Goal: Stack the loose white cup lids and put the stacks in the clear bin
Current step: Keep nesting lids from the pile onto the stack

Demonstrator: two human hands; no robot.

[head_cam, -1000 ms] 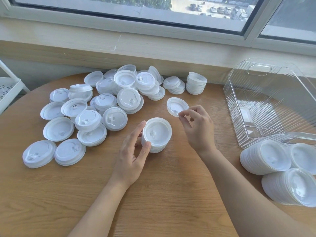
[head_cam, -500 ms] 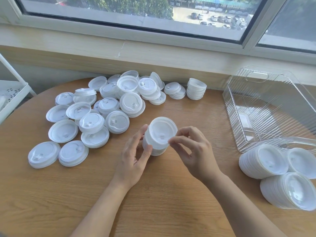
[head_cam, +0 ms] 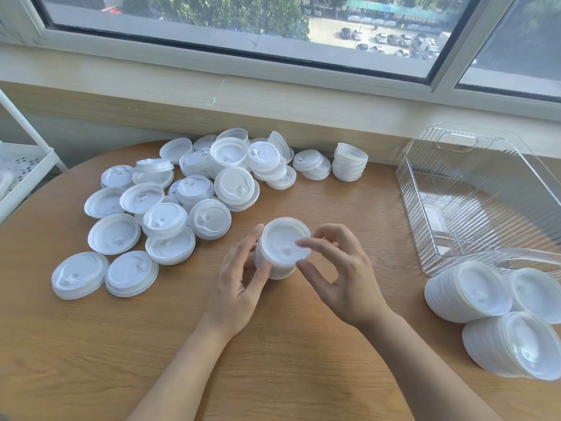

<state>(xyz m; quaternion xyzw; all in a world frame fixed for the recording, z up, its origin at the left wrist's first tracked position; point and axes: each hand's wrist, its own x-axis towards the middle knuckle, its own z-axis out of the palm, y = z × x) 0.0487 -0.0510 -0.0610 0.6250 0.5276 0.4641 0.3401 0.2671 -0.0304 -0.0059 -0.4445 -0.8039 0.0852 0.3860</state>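
Stack [head_cam: 277, 253] | short, white, tilted (top lid face-up) | left hand [head_cam: 239, 287] grips

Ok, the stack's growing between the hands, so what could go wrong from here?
1. The stack is steadied only by the left hand at its side; the right hand's fingertips touch the top lid's edge, so a lid seated crooked may tip it.
2. The finished stacks lie on their sides near the table edge, outside the clear bin, and might roll off.
3. The loose lids lie close to the left hand, so a sweep of it could scatter them.
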